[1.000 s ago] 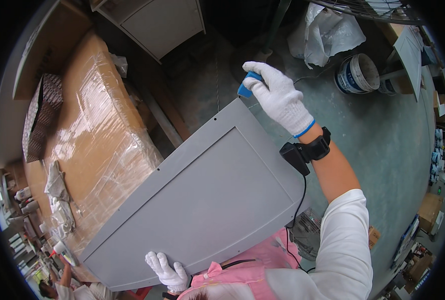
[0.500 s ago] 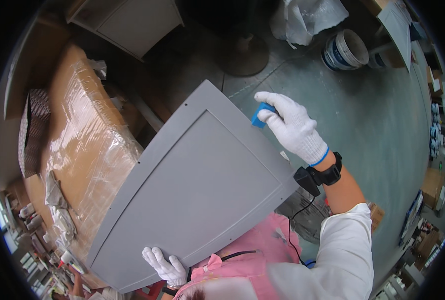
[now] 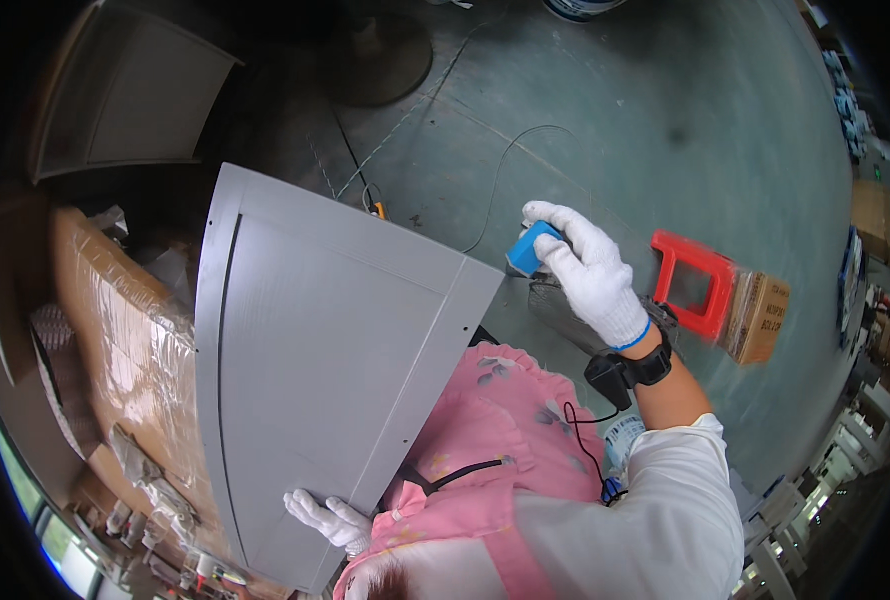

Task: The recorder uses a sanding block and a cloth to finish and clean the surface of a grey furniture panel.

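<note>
A large grey panel (image 3: 315,330) with a grooved border and small holes along its edges lies tilted in front of me, its far corner toward the upper left. My left hand (image 3: 330,522), in a white knitted glove, rests on the panel's near end with its fingers stretched out. My right hand (image 3: 590,275), gloved the same way, pinches a small blue block (image 3: 532,248) between thumb and fingers. The block is just off the panel's right corner, over the floor, with its greyish underside partly showing.
A cardboard surface under clear plastic film (image 3: 130,370) lies to the left, with a rag (image 3: 150,485) on it. On the floor at right are a red plastic stool (image 3: 695,285) and a cardboard box (image 3: 760,318). A round metal base (image 3: 380,60) stands at the far side.
The view has turned to the right, and the panel's far corner now lies farther left. My right hand, still holding the blue block, has gone from the panel's right edge to beyond its right corner.
</note>
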